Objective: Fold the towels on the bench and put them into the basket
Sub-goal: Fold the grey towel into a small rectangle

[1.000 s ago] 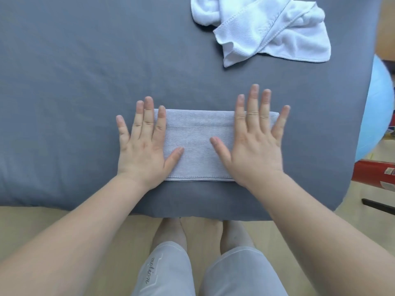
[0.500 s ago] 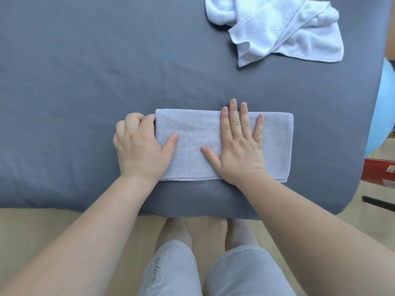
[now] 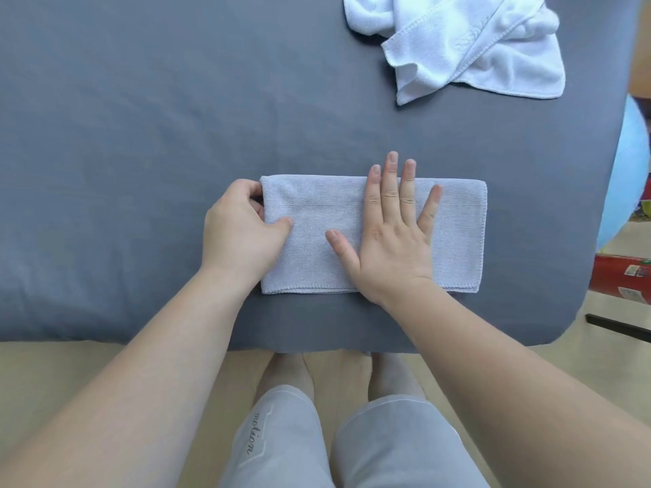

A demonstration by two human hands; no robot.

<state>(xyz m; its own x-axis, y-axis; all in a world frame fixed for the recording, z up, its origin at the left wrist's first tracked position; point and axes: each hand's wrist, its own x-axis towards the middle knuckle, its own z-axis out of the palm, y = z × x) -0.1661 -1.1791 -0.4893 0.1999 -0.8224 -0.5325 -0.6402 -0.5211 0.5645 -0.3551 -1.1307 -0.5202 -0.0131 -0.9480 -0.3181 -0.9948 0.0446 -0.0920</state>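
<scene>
Centre of the frame, the grey towel (image 3: pixel 313 206) lies on the bench (image 3: pixel 141 135) as a long folded strip, running left to right, its stitched long edge nearest the person and close to the bench's near edge. The left hand (image 3: pixel 239 234) is at the strip's left short end: fingers curled under that end, thumb lying on top, so it's pinching the edge of the cloth. The right hand (image 3: pixel 391 241) is flat on the towel just right of its middle, fingers straight and spread, palm down, pressing the fabric to the bench. The fingertips reach just past the far long edge. The right third of the strip lies bare beyond the little finger.

Up in the upper right of the frame, well apart from the grey one, a white towel (image 3: pixel 468 47) sits crumpled and unfolded on the same grey bench cover.

At the right edge, off the bench, there's a pale blue ball (image 3: pixel 630 177), and below it a red box (image 3: pixel 623 280). Along the bottom, the person's grey shorts (image 3: pixel 352 445) and bare legs over a light wooden floor (image 3: pixel 53 368).
</scene>
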